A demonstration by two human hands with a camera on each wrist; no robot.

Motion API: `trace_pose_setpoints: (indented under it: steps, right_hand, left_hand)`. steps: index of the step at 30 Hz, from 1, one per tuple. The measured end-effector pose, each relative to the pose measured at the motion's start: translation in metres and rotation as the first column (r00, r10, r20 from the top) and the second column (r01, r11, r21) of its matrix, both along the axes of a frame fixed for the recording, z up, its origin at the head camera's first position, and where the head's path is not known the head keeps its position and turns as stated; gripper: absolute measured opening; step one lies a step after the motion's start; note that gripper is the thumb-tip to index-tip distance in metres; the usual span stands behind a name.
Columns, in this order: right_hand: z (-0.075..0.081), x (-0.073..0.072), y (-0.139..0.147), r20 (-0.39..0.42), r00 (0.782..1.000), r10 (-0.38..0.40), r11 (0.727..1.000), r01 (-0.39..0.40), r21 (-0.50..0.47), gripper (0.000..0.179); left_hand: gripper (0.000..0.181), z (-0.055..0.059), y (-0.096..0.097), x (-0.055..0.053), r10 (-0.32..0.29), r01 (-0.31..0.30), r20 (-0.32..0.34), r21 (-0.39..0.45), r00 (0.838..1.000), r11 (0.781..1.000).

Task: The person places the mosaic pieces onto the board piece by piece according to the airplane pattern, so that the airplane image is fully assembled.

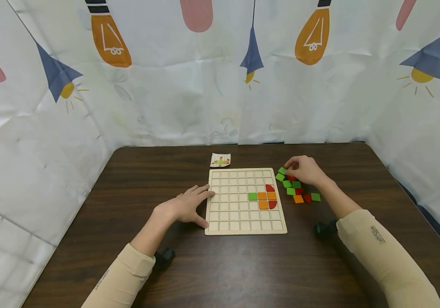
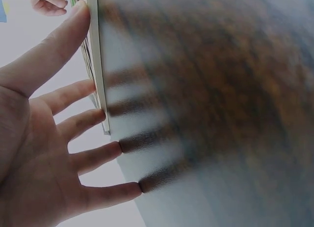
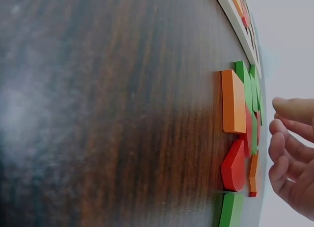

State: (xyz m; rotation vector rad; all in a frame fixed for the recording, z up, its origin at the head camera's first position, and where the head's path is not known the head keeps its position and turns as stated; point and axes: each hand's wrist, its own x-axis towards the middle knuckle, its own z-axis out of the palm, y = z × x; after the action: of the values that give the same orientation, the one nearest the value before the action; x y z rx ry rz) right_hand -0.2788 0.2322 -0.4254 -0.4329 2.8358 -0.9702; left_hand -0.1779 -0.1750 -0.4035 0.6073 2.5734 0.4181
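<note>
Head view: I observe the left hand (image 1: 183,206) open, fingers spread, touching the left edge of the grid board (image 1: 227,215) on the tabletop (image 1: 243,265). The right hand (image 1: 305,170) is at the far end of the loose tiles (image 1: 290,191), right of the board.

Left wrist view: the thumb meets the board's edge.

Right wrist view: fingers curled; I cannot tell whether they pinch a tile.
</note>
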Motion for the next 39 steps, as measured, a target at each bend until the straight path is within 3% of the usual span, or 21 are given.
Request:
trace_pose_setpoints:
  steps: [9,28,39]
  right_hand:
    - [-0.0066,-0.0067,0.0015,-0.002,1.000,-0.005,0.999,0.005,0.039,0.023]
    - [-0.0057,-0.0083,-0.0015,-0.037,0.999,0.002,0.998,0.000,0.056,0.019]
    - [-0.0099,-0.0100,0.0000,-0.034,0.999,0.011,0.998,-0.009,0.069,0.029]
  left_hand:
    - [0.099,-0.0009,-0.0007,0.0001,0.000,0.000,0.005,0.007,1.000,1.000]
    - [0.098,-0.0006,-0.0015,-0.0008,0.000,0.000,-0.005,0.003,1.000,1.000]
    - [0.097,-0.0008,-0.0016,0.0004,0.001,-0.001,0.002,-0.007,1.000,1.000]
